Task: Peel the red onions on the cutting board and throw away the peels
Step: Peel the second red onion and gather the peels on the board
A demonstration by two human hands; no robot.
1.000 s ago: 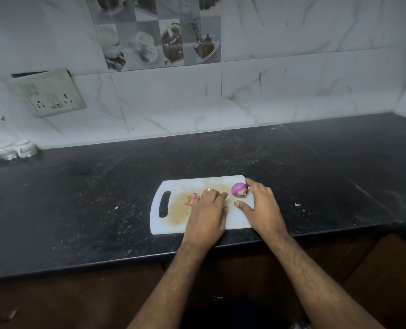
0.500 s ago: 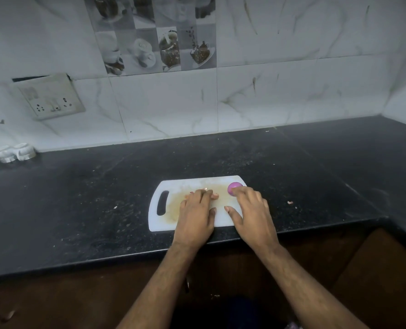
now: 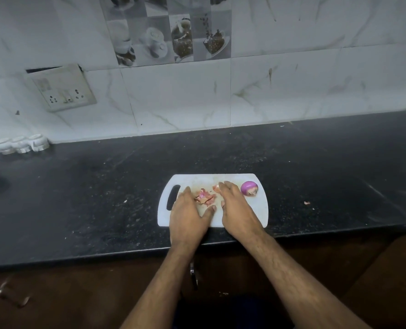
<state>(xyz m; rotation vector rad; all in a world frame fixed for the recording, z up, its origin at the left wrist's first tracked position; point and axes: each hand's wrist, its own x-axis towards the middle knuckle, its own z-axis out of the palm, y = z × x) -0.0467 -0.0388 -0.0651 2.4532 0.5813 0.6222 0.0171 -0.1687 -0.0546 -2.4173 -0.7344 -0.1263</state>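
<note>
On the cutting board (image 3: pixel 261 214) we list: peels (image 3: pixel 205 197) heaped mid-board between our flat, empty left hand (image 3: pixel 188 216) and right hand (image 3: pixel 236 210), each flanking them, with the peeled onion (image 3: pixel 249 188) at the board's far right corner.

Around the cutting board (image 3: pixel 261 217), plenty stays unclear. Its near edge and middle are covered by the left hand (image 3: pixel 187 216) and right hand (image 3: pixel 237 212), both lying palm down, so their fingertips and palms cannot be seen. The peels (image 3: pixel 205 197) sit between the hands, partly under the fingers. At the board's far right corner, the onion (image 3: pixel 249 188) shows a pale patch too blurred to read. Well left of the board, white holders (image 3: pixel 21 144) are cut off by the picture's edge. Right of the board, a small pink scrap (image 3: pixel 306 203) is too tiny to identify.
</note>
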